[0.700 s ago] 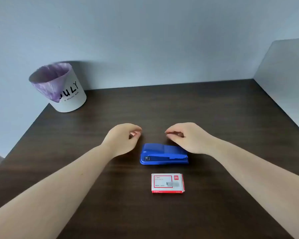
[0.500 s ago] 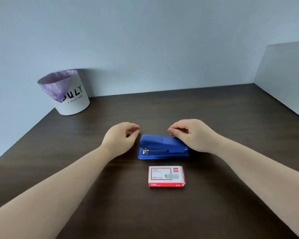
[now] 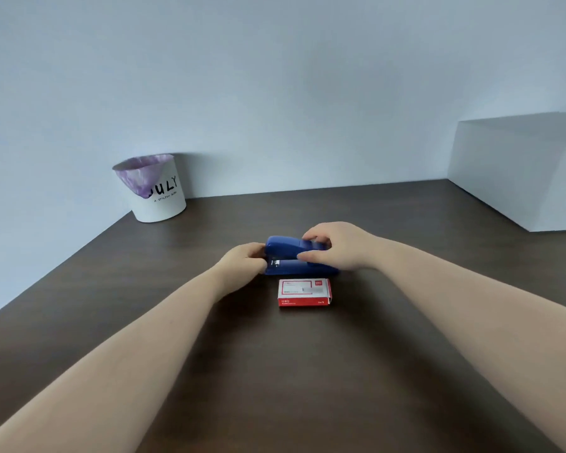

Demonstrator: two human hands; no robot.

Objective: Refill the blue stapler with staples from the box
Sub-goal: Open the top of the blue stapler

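Note:
The blue stapler (image 3: 286, 256) lies on the dark wooden table (image 3: 307, 371), its front end pointing left. My right hand (image 3: 334, 246) grips its top arm, thumb on the near side and fingers over the back, and the top looks raised slightly at the front. My left hand (image 3: 242, 261) holds the stapler's front end at the base. Just in front of the stapler lies the red and white staple box (image 3: 304, 291), flat and closed, untouched by either hand.
A white bin (image 3: 156, 188) with a purple liner stands at the table's back left corner against the wall. A grey panel (image 3: 520, 171) rises along the right edge. The table's left edge runs diagonally near the bin.
Both hands have closed in from beside the stapler and taken hold of it, and its top now looks lifted a little. The camera view has tilted upward.

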